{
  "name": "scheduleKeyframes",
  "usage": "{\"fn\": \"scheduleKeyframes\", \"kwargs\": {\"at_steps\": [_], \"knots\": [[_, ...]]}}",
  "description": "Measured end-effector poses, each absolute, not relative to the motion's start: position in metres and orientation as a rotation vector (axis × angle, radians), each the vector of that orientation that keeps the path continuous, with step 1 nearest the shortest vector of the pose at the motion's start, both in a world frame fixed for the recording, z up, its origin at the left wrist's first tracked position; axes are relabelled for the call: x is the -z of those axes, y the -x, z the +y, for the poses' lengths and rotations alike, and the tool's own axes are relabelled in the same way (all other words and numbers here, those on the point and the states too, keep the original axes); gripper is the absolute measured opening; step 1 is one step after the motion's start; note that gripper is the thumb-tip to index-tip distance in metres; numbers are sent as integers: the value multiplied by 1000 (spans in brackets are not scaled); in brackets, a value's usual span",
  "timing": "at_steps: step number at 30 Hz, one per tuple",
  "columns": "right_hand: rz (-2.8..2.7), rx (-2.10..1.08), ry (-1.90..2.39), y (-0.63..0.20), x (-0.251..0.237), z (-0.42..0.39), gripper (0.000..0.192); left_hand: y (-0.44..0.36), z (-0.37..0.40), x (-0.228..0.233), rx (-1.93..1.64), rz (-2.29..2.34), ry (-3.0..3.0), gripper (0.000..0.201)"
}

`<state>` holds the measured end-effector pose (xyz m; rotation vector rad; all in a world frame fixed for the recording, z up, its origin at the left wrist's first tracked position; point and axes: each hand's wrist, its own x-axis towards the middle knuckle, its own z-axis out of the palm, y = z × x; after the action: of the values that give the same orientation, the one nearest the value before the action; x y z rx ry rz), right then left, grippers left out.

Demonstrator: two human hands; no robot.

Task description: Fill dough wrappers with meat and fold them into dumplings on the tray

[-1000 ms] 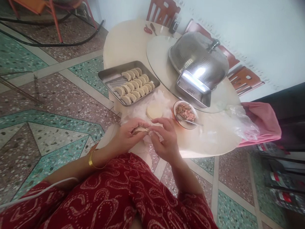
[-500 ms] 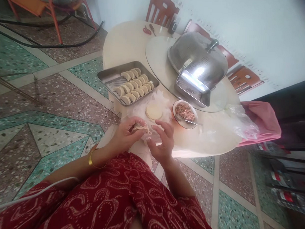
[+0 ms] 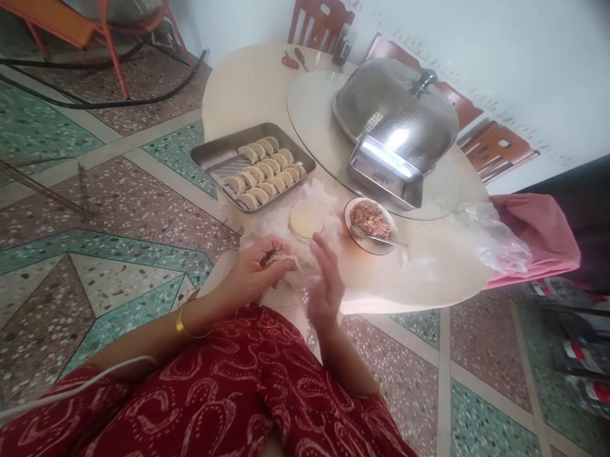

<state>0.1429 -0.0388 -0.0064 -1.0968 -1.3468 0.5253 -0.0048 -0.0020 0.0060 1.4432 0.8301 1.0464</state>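
My left hand [image 3: 261, 265] pinches a partly folded dumpling [image 3: 282, 258] between thumb and fingers, near the table's front edge. To its right, my right hand [image 3: 326, 282] is raised with its fingers stretched out, apart from the dumpling and slightly blurred. Just beyond both hands, round dumpling wrappers [image 3: 306, 220] lie stacked on a plastic bag [image 3: 270, 222]. A metal tray [image 3: 212, 160] at the left holds rows of folded dumplings [image 3: 267, 170]. On the right stands a bowl [image 3: 384, 248] of minced filling [image 3: 370, 219] with a spoon [image 3: 389, 241] in it.
A large perforated metal dome [image 3: 397, 102] and a rectangular metal tray [image 3: 387, 181] stand on the glass turntable [image 3: 303, 115]. Red scissors [image 3: 290, 61] lie at the back. A clear plastic bag [image 3: 499, 242] and pink cloth [image 3: 545, 230] are at the right edge.
My right hand has drawn away from the dumpling and its fingers have straightened. My left hand still holds the dumpling. The view has shifted slightly.
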Motion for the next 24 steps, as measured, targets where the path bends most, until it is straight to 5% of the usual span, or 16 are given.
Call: {"fn": "scheduleKeyframes", "kwargs": {"at_steps": [3, 6, 15, 24], "knots": [[-781, -1393, 903, -141, -4, -34, 52, 4, -1, -9, -945, 709, -1734, 5], [-433, -1791, 706, -136, -12, -30, 55, 2, 1, -11, -918, 561, -2080, 6], [40, -1892, 575, -137, -10, -31, 48, 5, 25, -21, -876, 316, -2748, 5], [74, -1952, 498, -141, 0, -31, 51, 3, 33, -21, -873, 136, -2703, 6]]}}
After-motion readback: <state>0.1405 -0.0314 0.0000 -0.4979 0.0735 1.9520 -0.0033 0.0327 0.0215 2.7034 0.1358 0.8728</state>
